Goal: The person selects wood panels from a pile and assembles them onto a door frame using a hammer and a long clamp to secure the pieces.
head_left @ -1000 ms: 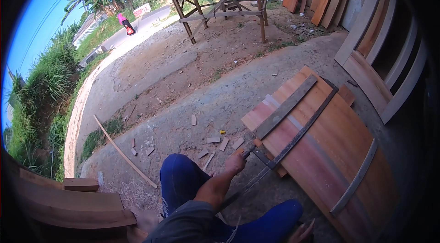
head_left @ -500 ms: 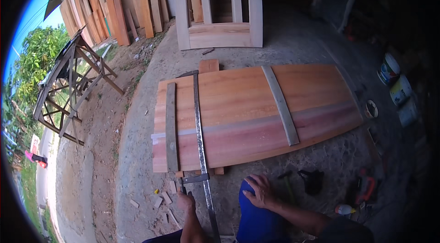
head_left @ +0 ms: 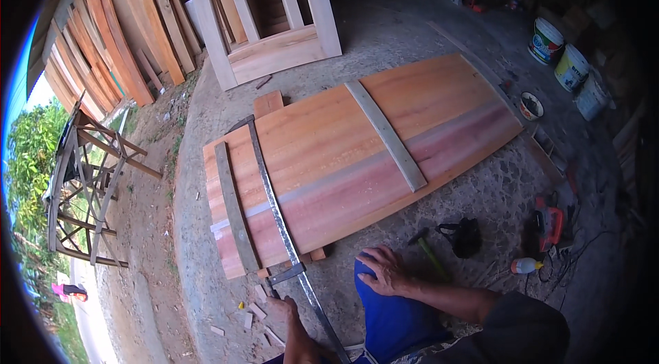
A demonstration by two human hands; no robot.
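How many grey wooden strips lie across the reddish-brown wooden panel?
2: one grey wooden strip left of the long metal bar clamp, the other strip right of it. None appears hidden.

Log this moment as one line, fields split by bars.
Left hand: gripping clamp handle | right hand: on blue-clad knee | clamp: across wooden panel | hammer: on floor

My left hand (head_left: 283, 307) covered part of the clamp handle (head_left: 272, 290), and the near end of the clamp bar (head_left: 277, 215) was lost at the lower edge. The wood block (head_left: 268, 104) sat partly hidden beneath the panel (head_left: 322, 137); the top edge cut off the slatted frame (head_left: 274, 51). A distant person (head_left: 71, 291) was too small to make out.
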